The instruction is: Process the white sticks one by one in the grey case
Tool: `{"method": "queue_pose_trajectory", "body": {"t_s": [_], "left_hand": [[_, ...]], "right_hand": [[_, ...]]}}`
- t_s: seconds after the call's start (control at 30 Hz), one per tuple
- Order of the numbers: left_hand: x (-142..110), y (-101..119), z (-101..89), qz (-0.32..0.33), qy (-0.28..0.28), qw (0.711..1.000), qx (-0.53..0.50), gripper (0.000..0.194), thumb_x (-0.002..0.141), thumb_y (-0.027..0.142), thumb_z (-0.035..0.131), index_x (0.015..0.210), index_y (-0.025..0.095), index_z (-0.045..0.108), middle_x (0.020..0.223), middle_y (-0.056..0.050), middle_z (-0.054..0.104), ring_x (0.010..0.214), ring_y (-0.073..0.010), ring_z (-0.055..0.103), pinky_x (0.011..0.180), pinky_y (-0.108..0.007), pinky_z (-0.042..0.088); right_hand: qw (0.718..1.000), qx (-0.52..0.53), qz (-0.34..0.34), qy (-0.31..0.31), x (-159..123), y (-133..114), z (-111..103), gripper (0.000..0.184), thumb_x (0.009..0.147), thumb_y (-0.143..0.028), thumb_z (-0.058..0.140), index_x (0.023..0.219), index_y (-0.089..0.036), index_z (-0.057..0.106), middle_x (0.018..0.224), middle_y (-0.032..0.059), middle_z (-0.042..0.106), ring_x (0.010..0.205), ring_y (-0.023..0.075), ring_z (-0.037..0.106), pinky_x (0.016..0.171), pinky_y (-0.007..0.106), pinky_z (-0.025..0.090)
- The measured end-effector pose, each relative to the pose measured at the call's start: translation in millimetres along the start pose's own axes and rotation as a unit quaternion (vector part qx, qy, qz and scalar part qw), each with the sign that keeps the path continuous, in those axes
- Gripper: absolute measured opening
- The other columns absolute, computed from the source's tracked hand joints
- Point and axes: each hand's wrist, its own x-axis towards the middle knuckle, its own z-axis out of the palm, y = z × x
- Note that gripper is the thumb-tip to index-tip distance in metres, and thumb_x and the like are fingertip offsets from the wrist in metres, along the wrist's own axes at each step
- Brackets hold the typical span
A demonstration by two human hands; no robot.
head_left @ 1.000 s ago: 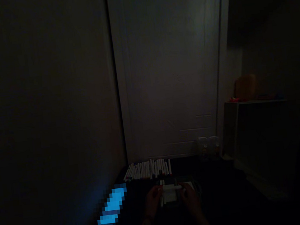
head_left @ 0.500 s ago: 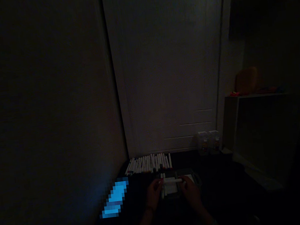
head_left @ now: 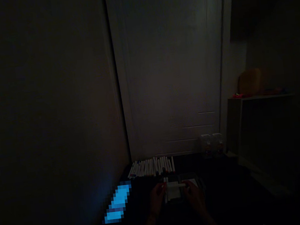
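Observation:
The scene is very dark. A white marker pen (head_left: 176,185) lies level between my two hands, held at its ends. My left hand (head_left: 157,194) is closed on its left end, and my right hand (head_left: 192,192) pinches the right end. Beneath them is a clear plastic case (head_left: 183,176) with compartments. Two more white markers (head_left: 166,196) lie side by side along the case's left side, partly hidden by my left hand. Pale sheets or a light lining show in the case. Behind it, several white markers (head_left: 148,167) lie in a row.
To the left, a bright blue pixelated rectangle (head_left: 118,202) glows on the dark table. Two clear containers (head_left: 212,145) stand at the back right by the white door panel (head_left: 167,71). Farther right is a cabinet (head_left: 266,131) with an orange object (head_left: 249,81) on top.
The whole view has shifted slightly, so things appear a little lower and to the right. Both hands still hold the marker across the case.

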Motion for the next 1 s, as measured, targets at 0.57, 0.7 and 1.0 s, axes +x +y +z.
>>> {"method": "queue_pose_trajectory", "body": {"t_s": [0.57, 0.7, 1.0], "left_hand": [[-2.2, 6.2, 0.7, -0.004, -0.003, 1.0, 0.005, 0.045, 0.068, 0.055, 0.05, 0.083, 0.015, 0.063, 0.079, -0.005, 0.066, 0.078, -0.0188, 0.059, 0.069, -0.026, 0.045], [-2.6, 10.7, 1.2, -0.015, 0.003, 1.0, 0.008, 0.048, 0.065, 0.058, 0.052, 0.082, 0.015, 0.064, 0.078, -0.005, 0.066, 0.077, -0.0194, 0.059, 0.068, -0.026, 0.045], [-0.5, 3.6, 0.5, -0.006, 0.008, 1.0, 0.012, 0.045, 0.067, 0.055, 0.052, 0.082, 0.015, 0.064, 0.08, -0.005, 0.067, 0.079, -0.0191, 0.06, 0.07, -0.026, 0.045]], "right_hand": [[1.0, 0.002, 0.011, 0.005, 1.2, -0.8, 0.8, 0.032, 0.077, -0.032, 0.042, 0.102, -0.023, 0.059, 0.094, 0.0021, 0.064, 0.076, 0.0153, 0.06, 0.067, 0.023, 0.043], [1.0, -0.013, 0.01, 0.018, 1.8, 1.4, 2.3, 0.032, 0.077, -0.033, 0.042, 0.102, -0.023, 0.06, 0.097, 0.0025, 0.063, 0.08, 0.0157, 0.059, 0.07, 0.024, 0.043], [1.0, 0.001, 0.005, 0.006, -0.1, -2.0, -0.6, 0.032, 0.078, -0.033, 0.041, 0.103, -0.024, 0.059, 0.095, 0.0015, 0.064, 0.075, 0.0148, 0.059, 0.066, 0.023, 0.043]]}}
